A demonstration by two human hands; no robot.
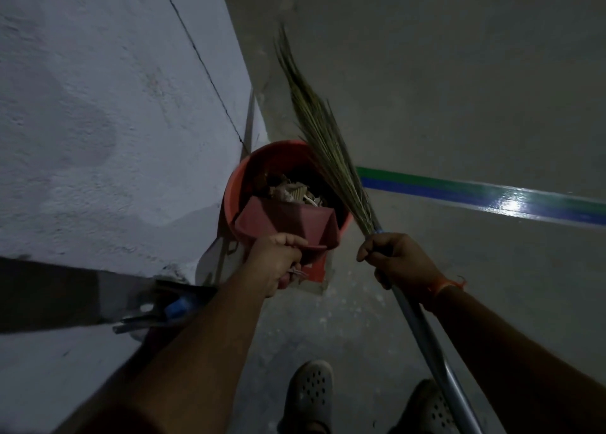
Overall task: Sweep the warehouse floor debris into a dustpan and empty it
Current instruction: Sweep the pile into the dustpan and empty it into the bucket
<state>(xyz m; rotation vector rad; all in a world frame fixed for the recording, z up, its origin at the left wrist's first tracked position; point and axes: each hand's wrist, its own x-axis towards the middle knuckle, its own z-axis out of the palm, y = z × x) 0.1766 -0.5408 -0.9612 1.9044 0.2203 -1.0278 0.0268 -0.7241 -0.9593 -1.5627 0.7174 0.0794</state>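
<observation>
My left hand (pixel 278 264) grips the handle of a red dustpan (pixel 288 220), which is tipped over the near rim of an orange-red bucket (pixel 236 187). Scraps of paper and cardboard debris (pixel 295 192) lie inside the bucket just beyond the dustpan's lip. My right hand (pixel 400 261) grips a broom where its metal handle (pixel 426 332) meets the grass bristles (pixel 318 132). The bristles point up and away, crossing over the bucket's right edge.
A white wall (pixel 98 105) fills the left side, with the bucket standing against its corner. A green and blue floor stripe (pixel 475 194) runs off to the right. Dark tools with a blue part (pixel 170 309) lie at the wall's foot. My two shoes (pixel 310 394) show below.
</observation>
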